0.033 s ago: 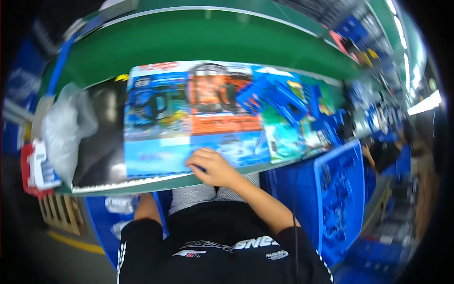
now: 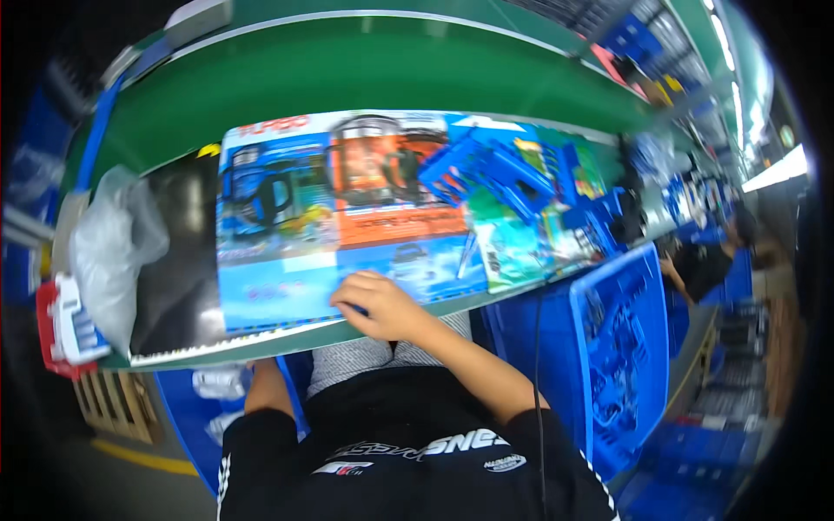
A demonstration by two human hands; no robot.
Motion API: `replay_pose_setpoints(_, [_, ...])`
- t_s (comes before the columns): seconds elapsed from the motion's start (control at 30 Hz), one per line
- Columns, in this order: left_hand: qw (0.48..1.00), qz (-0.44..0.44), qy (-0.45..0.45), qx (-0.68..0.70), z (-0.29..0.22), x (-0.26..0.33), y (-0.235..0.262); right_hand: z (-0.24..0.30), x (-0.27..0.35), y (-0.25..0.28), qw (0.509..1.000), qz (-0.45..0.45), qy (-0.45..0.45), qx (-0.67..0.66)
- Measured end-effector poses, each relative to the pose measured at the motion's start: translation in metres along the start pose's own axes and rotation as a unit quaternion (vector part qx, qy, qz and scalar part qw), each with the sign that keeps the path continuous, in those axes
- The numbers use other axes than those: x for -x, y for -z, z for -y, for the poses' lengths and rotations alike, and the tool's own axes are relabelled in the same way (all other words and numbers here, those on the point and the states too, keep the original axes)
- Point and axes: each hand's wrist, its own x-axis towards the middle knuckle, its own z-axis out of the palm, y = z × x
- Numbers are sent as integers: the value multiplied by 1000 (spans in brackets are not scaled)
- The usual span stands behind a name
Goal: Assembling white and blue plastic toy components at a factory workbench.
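Observation:
My right hand (image 2: 378,306) is at the near edge of the bench, over the lower part of a colourful printed sheet (image 2: 278,291). Its fingers are curled toward the thumb, with a small dark blue patch between them that I cannot make out. My left forearm (image 2: 269,387) goes down below the bench edge beside a blue bin (image 2: 178,408) with clear plastic bags; the hand itself is hidden. On the right half of the sheet lie several blue plastic parts (image 2: 521,187), one of them a frame shape.
A blue bin (image 2: 578,347) of blue parts stands right of my legs. A filled translucent bag (image 2: 104,252) lies at the bench's left end, near a red and white object (image 2: 65,326). Another person (image 2: 704,269) works at the far right. A dark cable (image 2: 537,373) hangs by my right arm.
The whole view shifts slightly, with the bench and sheet sitting a little further left. My right hand keeps the same place on the sheet.

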Motion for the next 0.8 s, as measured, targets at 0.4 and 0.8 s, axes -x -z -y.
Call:
replay_pose_setpoints(0.4, [955, 138, -153, 213, 21, 140, 185, -6, 8, 14, 1000, -24, -4, -12])
replay_pose_setpoints(0.8, [846, 431, -280, 144, -81, 331, 16, 72, -1, 46, 949, 63, -13, -309])
